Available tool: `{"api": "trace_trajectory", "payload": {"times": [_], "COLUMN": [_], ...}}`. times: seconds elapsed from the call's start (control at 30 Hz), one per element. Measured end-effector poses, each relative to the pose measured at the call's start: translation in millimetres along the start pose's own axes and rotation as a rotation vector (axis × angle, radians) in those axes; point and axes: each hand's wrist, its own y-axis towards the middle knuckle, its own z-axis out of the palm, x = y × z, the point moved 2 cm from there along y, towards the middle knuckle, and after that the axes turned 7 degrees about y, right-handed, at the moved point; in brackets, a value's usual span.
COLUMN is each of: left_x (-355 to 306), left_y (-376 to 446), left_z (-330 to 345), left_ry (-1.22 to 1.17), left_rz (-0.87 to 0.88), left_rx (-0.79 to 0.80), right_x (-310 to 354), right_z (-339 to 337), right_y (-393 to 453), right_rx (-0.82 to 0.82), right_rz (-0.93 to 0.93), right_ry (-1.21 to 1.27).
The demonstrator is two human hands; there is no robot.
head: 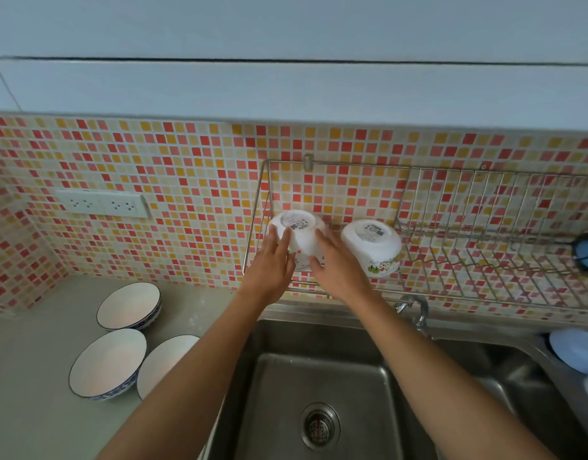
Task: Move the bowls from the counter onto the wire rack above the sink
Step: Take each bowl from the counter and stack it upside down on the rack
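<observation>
An upside-down white bowl [299,232] rests at the left end of the wire rack [468,260] on the tiled wall. My left hand [272,263] grips its left side and my right hand [335,263] its right side. A second upside-down white bowl [372,247] with a fruit pattern sits just to the right on the rack. Three blue-rimmed white bowls stand upright on the counter: one at the back [129,306], one in front of it [108,363], and one [163,363] partly hidden by my left forearm.
A steel sink [319,393] with a drain lies below the rack, with a tap [420,312] behind it. Two wall sockets [103,204] sit at the left. A dark round object [586,255] hangs at the rack's right end; pale blue items [574,350] rest by the right basin.
</observation>
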Motion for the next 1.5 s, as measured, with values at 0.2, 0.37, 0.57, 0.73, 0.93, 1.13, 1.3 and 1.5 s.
{"api": "trace_trajectory", "payload": {"times": [0.2,0.37,0.57,0.73,0.93,1.13,1.3,1.5], "left_x": [-1,0,2,6,-7,32,118,181], "left_y": [-1,0,0,1,-25,-137,-213,-247], "left_z": [-1,2,3,5,-10,-13,11,34], "left_ry": [0.006,0.013,0.015,0.015,0.025,-0.038,-0.112,-0.217], "left_rz": [0.009,0.026,0.030,0.062,0.031,-0.175,-0.484,-0.779], "left_rx": [0.001,-0.009,-0.010,-0.003,-0.148,-0.271,-0.227,-0.137], "right_x": [-43,-63,-62,-68,-61,-22,23,56], "right_z": [-25,-31,-29,-30,-33,-2,92,205], "right_y": [-22,-38,-36,-31,-36,-100,-149,-132], "right_rx": [-0.193,-0.111,-0.035,-0.019,-0.182,-0.380,0.037,0.545], "right_rz": [0.261,0.402,0.447,0.484,0.401,-0.118,-0.098,0.514], "right_ry": [-0.343,-0.357,-0.245,-0.128,-0.169,0.204,0.319,0.547]}}
